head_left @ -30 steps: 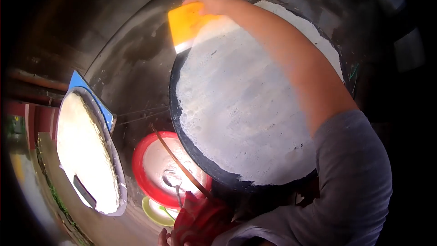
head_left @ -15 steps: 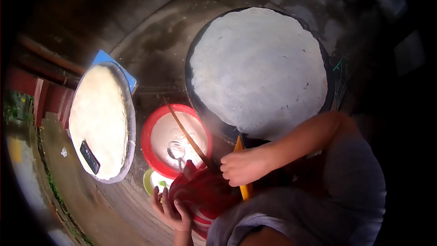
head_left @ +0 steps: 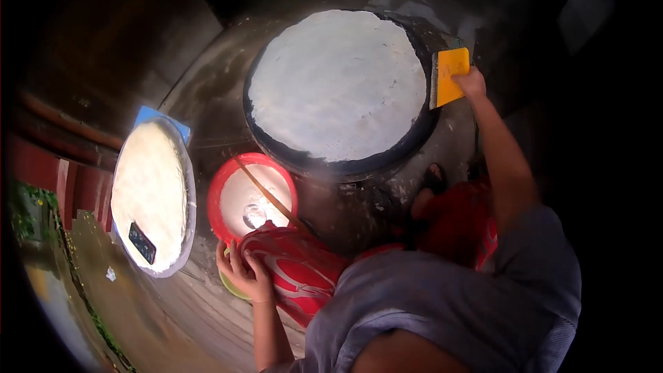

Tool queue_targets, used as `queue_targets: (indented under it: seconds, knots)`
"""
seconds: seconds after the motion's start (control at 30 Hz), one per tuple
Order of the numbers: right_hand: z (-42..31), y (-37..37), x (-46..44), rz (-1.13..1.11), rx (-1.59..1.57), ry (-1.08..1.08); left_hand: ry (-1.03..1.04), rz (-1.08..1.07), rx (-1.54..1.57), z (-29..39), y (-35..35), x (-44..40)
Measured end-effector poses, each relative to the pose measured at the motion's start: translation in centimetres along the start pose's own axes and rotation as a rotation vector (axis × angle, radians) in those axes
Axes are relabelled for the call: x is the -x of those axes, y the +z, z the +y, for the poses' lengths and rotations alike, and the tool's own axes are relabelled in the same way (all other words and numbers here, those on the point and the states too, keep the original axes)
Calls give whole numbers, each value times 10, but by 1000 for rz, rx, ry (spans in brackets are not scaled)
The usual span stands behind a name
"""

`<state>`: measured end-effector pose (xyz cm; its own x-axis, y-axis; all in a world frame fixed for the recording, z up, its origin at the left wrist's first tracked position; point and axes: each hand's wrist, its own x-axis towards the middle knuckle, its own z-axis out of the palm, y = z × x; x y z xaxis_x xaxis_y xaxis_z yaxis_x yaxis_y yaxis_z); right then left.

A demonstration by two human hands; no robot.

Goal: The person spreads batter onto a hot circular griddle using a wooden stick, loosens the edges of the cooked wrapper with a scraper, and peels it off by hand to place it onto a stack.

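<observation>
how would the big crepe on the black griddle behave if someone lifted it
The crepe looks broad and thin, so it would likely droop. Its ragged edge, lying flat on the griddle, suggests it might tear if tugged from one side.

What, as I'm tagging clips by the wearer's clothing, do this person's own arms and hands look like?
Both the left hand and the right hand are ungloved, with bare forearms. The right sleeve is short, loose and grey, ending above the elbow; only a bit of grey cloth shows by the left arm. I can make out no watch or bracelet.
</observation>
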<state>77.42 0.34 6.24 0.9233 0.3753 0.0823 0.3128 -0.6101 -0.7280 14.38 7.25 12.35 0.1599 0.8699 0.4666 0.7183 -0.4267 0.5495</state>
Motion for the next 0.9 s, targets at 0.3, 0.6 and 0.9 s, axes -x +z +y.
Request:
queue_targets:
  seconds: [0.3, 0.6, 0.9]
  knots:
    - [-8, 53, 220, -90, -256, 52, 122, 33, 11, 9, 1, -1]
    - [-86, 2, 309, -431, -109, -539, 172, 4, 35, 10, -6, -10]
    - [-112, 57, 278, -196, 162, -1283, 213, -6, 238, 57, 20, -64]
